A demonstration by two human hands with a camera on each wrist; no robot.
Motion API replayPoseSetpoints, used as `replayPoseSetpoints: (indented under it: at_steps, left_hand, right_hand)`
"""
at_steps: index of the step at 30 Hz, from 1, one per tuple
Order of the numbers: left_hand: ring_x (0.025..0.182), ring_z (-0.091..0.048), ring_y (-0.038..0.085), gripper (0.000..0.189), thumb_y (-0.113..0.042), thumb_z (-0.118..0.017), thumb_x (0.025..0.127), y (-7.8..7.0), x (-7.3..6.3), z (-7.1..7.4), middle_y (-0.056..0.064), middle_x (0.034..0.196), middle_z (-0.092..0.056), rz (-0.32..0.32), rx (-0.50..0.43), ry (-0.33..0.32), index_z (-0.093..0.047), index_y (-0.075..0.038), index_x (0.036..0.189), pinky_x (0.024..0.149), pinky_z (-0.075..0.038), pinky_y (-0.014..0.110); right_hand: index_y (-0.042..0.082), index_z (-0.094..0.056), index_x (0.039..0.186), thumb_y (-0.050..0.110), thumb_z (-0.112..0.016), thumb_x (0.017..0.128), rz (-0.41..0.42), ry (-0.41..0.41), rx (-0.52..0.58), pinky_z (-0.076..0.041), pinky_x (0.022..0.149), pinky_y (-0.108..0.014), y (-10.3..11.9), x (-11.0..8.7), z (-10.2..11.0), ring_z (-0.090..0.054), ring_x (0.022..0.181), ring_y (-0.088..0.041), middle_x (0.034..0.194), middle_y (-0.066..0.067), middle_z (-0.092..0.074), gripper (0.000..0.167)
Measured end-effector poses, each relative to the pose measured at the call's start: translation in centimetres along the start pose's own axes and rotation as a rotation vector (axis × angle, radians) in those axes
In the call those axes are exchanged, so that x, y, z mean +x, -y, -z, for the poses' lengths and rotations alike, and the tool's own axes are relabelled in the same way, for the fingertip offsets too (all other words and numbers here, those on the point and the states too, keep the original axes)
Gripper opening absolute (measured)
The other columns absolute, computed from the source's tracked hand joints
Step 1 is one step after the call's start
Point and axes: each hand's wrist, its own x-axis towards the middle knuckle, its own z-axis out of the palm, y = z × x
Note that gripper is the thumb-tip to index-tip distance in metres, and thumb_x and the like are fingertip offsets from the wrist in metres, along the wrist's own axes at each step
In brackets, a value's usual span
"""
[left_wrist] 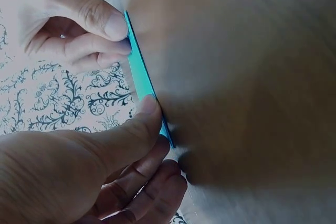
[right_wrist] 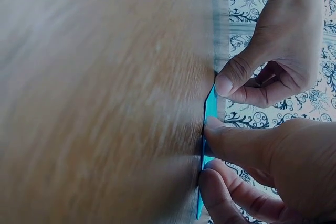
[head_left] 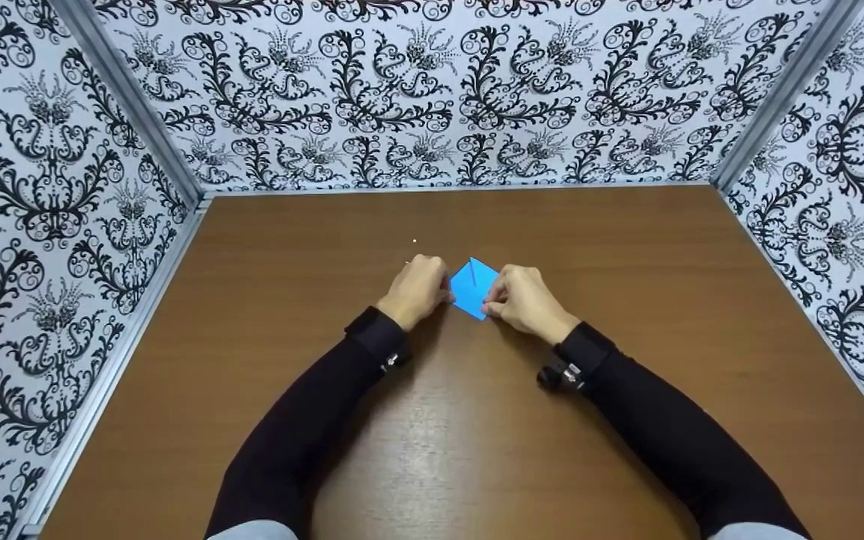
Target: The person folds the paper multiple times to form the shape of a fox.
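A small folded sheet of blue paper (head_left: 469, 291) lies between both hands near the middle of the table, with a crease line running down from its top corner. My left hand (head_left: 418, 289) pinches its left corner between thumb and fingers, close over the tabletop. On the opposite side my right hand (head_left: 528, 300) grips the lower right edge with thumb and fingertips. Seen edge-on in the left wrist view, the paper (left_wrist: 140, 72) is a thin flat strip between the two thumbs. The right wrist view shows the right thumb (right_wrist: 239, 142) pressed on top of the paper.
The brown wooden table (head_left: 432, 450) spreads around the hands. A tiny white speck (head_left: 414, 241) lies beyond the left hand. Patterned black-and-white panels (head_left: 417, 90) with grey metal posts (head_left: 139, 97) enclose the back and sides.
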Motion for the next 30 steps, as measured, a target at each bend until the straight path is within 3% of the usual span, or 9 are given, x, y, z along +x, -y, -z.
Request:
replayPoseSetpoints:
  at_steps: [16,23,30]
  left_hand:
    - [0.095,-0.086,0.035,0.008,-0.004,-0.092,0.102,1.3,0.1,0.6,0.017,0.101,-0.09,0.052,-0.012,-0.027,-0.091,0.0,0.095,0.087,-0.073,0.05]
    - [0.097,-0.087,0.034,0.007,-0.006,-0.093,0.101,1.9,0.3,0.9,0.015,0.103,-0.091,0.105,-0.018,-0.03,-0.092,-0.001,0.096,0.09,-0.073,0.05]
    - [0.092,-0.086,0.034,0.011,-0.01,-0.093,0.103,2.6,0.2,1.0,0.015,0.1,-0.091,0.07,-0.027,-0.042,-0.092,-0.002,0.096,0.086,-0.071,0.047]
  right_hand:
    - [0.004,-0.094,0.092,0.01,-0.098,0.097,0.008,-0.024,-0.016,-0.067,0.089,-0.045,0.3,0.0,-0.1,-0.08,0.101,-0.033,0.103,-0.014,-0.084,0.009]
    - [0.003,-0.093,0.093,0.009,-0.098,0.096,0.009,-0.03,-0.007,-0.066,0.088,-0.043,0.4,-0.1,0.0,-0.079,0.101,-0.034,0.103,-0.015,-0.084,0.009]
    - [0.003,-0.094,0.094,0.008,-0.097,0.098,-0.004,-0.024,0.006,-0.065,0.085,-0.038,0.6,-0.3,-0.2,-0.079,0.101,-0.032,0.103,-0.014,-0.084,0.007]
